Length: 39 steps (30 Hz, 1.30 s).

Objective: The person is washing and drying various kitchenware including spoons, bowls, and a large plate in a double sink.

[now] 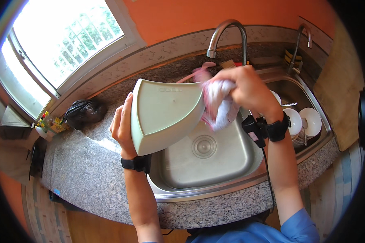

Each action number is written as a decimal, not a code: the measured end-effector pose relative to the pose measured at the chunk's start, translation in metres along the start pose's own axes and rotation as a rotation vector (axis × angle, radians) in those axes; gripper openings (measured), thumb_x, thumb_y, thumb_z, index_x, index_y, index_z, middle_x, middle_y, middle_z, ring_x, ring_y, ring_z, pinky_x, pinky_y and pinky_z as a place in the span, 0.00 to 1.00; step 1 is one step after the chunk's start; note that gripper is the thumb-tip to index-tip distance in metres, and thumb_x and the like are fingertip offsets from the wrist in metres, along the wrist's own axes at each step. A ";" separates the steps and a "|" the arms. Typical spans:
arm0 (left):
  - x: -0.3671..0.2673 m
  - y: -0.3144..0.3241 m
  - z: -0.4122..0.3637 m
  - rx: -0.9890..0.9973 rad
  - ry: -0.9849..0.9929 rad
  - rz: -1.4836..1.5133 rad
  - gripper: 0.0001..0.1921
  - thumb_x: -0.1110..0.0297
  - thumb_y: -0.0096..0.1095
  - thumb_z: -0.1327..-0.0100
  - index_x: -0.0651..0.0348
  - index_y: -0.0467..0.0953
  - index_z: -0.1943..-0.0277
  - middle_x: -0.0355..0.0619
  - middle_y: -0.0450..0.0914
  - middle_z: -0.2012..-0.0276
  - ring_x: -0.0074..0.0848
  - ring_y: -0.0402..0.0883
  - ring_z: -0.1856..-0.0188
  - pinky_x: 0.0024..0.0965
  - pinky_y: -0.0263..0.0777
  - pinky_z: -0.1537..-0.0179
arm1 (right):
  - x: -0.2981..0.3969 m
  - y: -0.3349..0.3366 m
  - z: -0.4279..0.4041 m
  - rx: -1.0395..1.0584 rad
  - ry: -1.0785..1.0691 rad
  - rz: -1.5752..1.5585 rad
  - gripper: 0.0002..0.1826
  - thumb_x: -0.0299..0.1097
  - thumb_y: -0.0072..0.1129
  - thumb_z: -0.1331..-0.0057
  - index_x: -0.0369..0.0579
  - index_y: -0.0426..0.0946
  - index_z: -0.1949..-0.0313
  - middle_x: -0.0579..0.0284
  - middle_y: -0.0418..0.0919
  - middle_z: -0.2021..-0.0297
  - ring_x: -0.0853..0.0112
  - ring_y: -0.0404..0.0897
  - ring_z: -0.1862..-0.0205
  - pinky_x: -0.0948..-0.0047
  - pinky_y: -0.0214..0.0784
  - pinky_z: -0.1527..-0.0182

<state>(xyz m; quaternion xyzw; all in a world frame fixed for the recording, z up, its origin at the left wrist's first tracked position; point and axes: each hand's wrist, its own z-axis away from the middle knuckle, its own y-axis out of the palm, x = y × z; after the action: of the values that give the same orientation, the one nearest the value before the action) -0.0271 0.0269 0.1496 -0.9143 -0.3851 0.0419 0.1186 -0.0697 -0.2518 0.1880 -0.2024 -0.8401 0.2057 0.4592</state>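
Observation:
A pale green plastic container (167, 109) with a three-cornered base is tilted above the left part of the stainless steel sink (176, 176), its underside turned up towards me. My left hand (121, 127) grips its left side, the fingers along the wall and the thumb hidden. In my right hand (246, 86) is a bunched pink and white cloth (220, 104), blurred by motion. The cloth is beside the container's right corner; whether it touches there I cannot tell. Below both hands, the sink's round drain (204, 146) shows.
A curved steel faucet (231, 27) rises behind the sink. White bowls (310, 121) and spoons sit in the right basin, near a smaller faucet (304, 30). On the granite counter (88, 170) at left are a black plastic bag (85, 114) and several small bottles (50, 123). A pink ladle (197, 73) lies behind.

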 end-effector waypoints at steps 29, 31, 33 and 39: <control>-0.018 0.014 0.002 0.139 0.200 0.073 0.14 0.77 0.62 0.55 0.75 0.74 0.63 0.53 0.74 0.72 0.38 0.76 0.73 0.34 0.70 0.71 | 0.014 0.093 -0.002 -0.173 -0.315 0.013 0.25 0.34 0.49 0.41 0.37 0.66 0.44 0.39 0.61 0.40 0.50 0.58 0.36 0.55 0.45 0.34; -0.017 0.013 0.000 0.128 0.176 0.094 0.15 0.76 0.63 0.55 0.74 0.75 0.63 0.53 0.75 0.72 0.39 0.76 0.73 0.34 0.71 0.71 | 0.020 0.095 -0.002 -0.209 -0.384 0.026 0.25 0.34 0.50 0.41 0.37 0.67 0.45 0.37 0.63 0.42 0.49 0.59 0.37 0.55 0.45 0.34; -0.014 0.009 0.004 0.126 0.030 0.151 0.15 0.72 0.64 0.55 0.72 0.75 0.63 0.53 0.77 0.71 0.40 0.78 0.72 0.34 0.72 0.71 | 0.033 0.093 0.005 -0.106 -0.530 -0.030 0.25 0.32 0.51 0.44 0.33 0.68 0.47 0.35 0.64 0.44 0.48 0.60 0.37 0.56 0.47 0.34; 0.001 0.004 0.010 0.056 0.060 -0.026 0.14 0.72 0.62 0.47 0.67 0.77 0.57 0.48 0.80 0.68 0.33 0.80 0.70 0.31 0.74 0.69 | 0.059 0.100 0.026 -0.116 -0.654 -0.016 0.26 0.28 0.56 0.52 0.35 0.72 0.50 0.42 0.70 0.47 0.54 0.67 0.40 0.57 0.57 0.38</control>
<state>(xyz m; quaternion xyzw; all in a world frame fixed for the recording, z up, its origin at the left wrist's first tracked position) -0.0254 0.0266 0.1394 -0.9063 -0.3919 0.0238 0.1562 -0.1061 -0.1409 0.1630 -0.1448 -0.9549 0.2082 0.1546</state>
